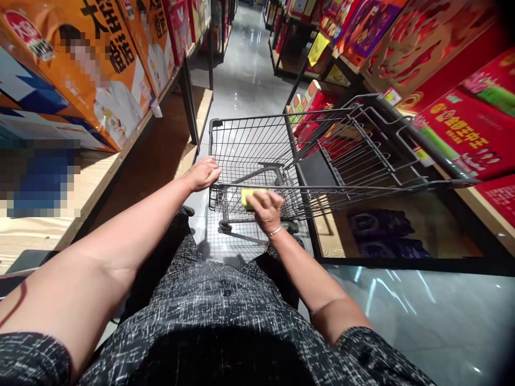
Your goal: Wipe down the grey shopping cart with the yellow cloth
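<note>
— Well, where do my hands stand now?
— Your left hand (203, 173) is curled over the near left corner of the cart (249, 142). Your right hand (266, 210) grips a yellow sponge (248, 194), pressed on the near bar.
— How far am I?
— Early, I judge. The sponge is on this bar only. Whether the sides are already wiped, I cannot tell.

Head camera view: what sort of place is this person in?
Most likely a supermarket aisle. The left hand and right hand hold a wire shopping cart. Shelves of red gift boxes line the right side, and orange cartons fill the left shelf.
</note>
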